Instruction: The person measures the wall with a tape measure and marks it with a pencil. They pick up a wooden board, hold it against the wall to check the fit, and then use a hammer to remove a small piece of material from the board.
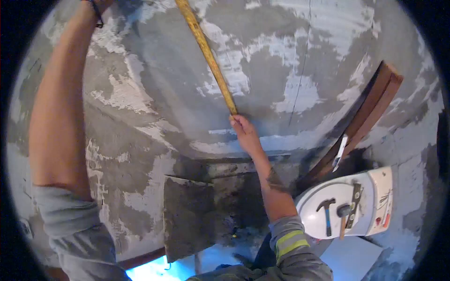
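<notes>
My right hand (243,132) pinches the lower end of a long yellow measuring stick (208,54) with dark markings. From there it slants up and left along the patchy plastered wall (267,61), and its upper end runs out of view. My left arm reaches up at the left, with a dark bracelet (96,14) on the wrist. Only the edge of my left hand (101,3) shows at the top; its fingers are cut off, so what it holds or touches cannot be seen.
At right, a white toilet (307,215) carries a blue-handled hammer (327,218), a mallet (344,213) and a spirit level (355,201) on its lid. Brown wooden boards (370,107) lean behind it, with a white tool (340,152) on them. A grey-brown panel (187,218) stands below.
</notes>
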`<state>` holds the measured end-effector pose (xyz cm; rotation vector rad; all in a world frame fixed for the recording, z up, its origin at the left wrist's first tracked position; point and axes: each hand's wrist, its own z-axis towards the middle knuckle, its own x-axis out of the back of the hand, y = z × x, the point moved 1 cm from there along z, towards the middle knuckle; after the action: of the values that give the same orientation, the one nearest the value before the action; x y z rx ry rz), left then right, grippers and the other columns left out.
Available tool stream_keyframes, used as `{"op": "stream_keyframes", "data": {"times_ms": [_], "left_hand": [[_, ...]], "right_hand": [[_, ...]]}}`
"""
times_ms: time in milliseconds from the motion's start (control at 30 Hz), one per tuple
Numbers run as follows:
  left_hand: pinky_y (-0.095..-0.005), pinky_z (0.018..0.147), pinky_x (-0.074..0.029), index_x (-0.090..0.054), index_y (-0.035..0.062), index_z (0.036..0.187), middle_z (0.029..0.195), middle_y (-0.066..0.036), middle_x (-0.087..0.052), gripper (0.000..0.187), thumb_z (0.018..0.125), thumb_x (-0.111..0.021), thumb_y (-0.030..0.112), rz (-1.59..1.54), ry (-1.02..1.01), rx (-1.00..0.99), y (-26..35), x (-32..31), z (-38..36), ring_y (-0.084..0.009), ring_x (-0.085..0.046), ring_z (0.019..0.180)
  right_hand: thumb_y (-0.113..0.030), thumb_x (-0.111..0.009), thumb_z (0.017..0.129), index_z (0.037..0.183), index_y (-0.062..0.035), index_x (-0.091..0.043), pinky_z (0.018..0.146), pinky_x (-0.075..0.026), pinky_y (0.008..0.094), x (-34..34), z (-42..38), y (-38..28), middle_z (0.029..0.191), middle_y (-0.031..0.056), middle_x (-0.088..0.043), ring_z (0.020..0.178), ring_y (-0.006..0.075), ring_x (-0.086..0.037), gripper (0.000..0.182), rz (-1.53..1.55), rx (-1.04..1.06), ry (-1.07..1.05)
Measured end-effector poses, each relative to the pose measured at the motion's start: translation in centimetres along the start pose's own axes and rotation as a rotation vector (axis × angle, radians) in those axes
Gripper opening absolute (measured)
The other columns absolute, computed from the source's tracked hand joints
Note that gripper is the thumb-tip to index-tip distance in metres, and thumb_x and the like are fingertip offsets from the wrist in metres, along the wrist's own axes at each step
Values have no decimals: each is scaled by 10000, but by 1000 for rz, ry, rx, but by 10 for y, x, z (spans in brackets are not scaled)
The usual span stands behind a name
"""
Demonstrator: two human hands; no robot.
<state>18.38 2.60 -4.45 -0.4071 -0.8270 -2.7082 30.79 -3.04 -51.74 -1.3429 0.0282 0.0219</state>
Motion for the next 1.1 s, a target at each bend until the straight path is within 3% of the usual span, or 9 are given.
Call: {"op": "stream_keyframes", "data": {"times_ms": [100, 167, 200, 400, 633, 700, 767, 967, 1100], "left_hand": [[-294, 681, -499, -597, 61, 1086, 899, -39, -613, 393, 817, -730, 314, -59, -109, 53, -43, 50, 51, -147, -583, 779], [-338, 519, -411, -572, 114, 829, 591, -43, -474, 234, 967, -507, 291, -1047, -438, 509, -54, 55, 66, -148, -420, 508], [-345, 494, -326, -517, 153, 780, 542, -13, -341, 219, 963, -510, 273, -338, -290, 229, -25, 27, 34, -137, -299, 484], [-373, 485, -338, -504, 138, 743, 551, -18, -395, 257, 956, -527, 281, -277, -217, 134, -18, 15, 24, -142, -317, 472], [-407, 478, -364, -489, 122, 778, 594, -42, -438, 239, 924, -588, 283, -204, -294, 72, -19, 14, 25, -177, -363, 494], [-402, 477, -378, -506, 108, 800, 612, -45, -452, 219, 920, -585, 272, -87, -137, -47, -18, 9, 22, -185, -379, 491], [-382, 567, -382, -502, 96, 894, 734, -53, -470, 176, 932, -557, 259, -7, -101, -53, -22, 18, 32, -184, -405, 612], [-324, 836, -393, -491, 60, 1177, 1099, -77, -524, 263, 968, -473, 218, 185, -72, -83, -49, 60, 82, -181, -481, 973], [-306, 1007, -368, -451, 34, 1341, 1321, -91, -512, 384, 991, -399, 181, 265, -12, -84, -52, 60, 84, -191, -485, 1195]], "right_hand": [[-261, -545, 951, 1096, -45, -610, 832, -454, 248, -3, 9, 21, 992, 35, -674, 910, 101, -593, 268, 10, 68, 42], [-267, -551, 947, 1095, -46, -612, 827, -455, 251, -2, 15, 25, 975, 32, -675, 903, 105, -595, 273, 116, 94, 36], [-267, -551, 947, 1095, -46, -612, 827, -455, 251, -2, 18, 31, 975, 32, -675, 903, 105, -595, 273, 130, 92, 49], [-232, -559, 944, 1077, -14, -615, 841, -459, 249, 0, 13, 40, 980, 43, -680, 891, 91, -599, 262, 186, -17, 86], [-135, -638, 890, 1102, -22, -622, 805, -456, 216, -22, 13, 62, 969, 38, -681, 892, 65, -590, 241, 284, 97, 233], [-128, -650, 879, 1093, -28, -633, 785, -463, 219, -26, 13, 58, 948, 36, -683, 870, 63, -593, 236, 298, 136, 300], [-169, -684, 834, 955, -62, -666, 633, -490, 285, -27, 11, 50, 817, 110, -683, 672, 164, -638, 163, 154, 215, 434], [-165, -690, 812, 924, -61, -675, 631, -492, 347, -29, 9, 39, 773, 131, -663, 670, 268, -626, 153, 80, 205, 508], [-171, -705, 815, 947, -47, -692, 621, -479, 280, -28, 9, 39, 790, 109, -677, 682, 169, -625, 182, -8, 269, 558]]}}
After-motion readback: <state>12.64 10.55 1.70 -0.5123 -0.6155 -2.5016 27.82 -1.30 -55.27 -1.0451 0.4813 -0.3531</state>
